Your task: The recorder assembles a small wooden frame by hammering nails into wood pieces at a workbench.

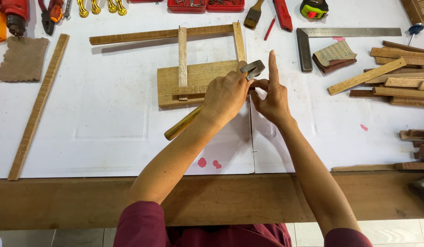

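My left hand [225, 96] grips a hammer close to its steel head [253, 68]; the wooden handle [182, 123] sticks out toward the lower left. My right hand [269, 93] sits just right of the hammer head, index finger pointing up, thumb and other fingers pinched together at the board's right end. What they pinch is hidden. Both hands are over a flat wooden board [189, 77]. Two upright strips [182, 50] [239, 41] rise from it to a long cross strip [157, 34], forming a frame.
A long wooden strip [38, 105] and a brown pad [22, 59] lie at left. A drill [10, 13], pliers [49, 16], red nail trays [205, 4], brush [253, 13] and tape measure [312, 8] line the back. A steel square [347, 33] and wood offcuts [404, 75] are at right.
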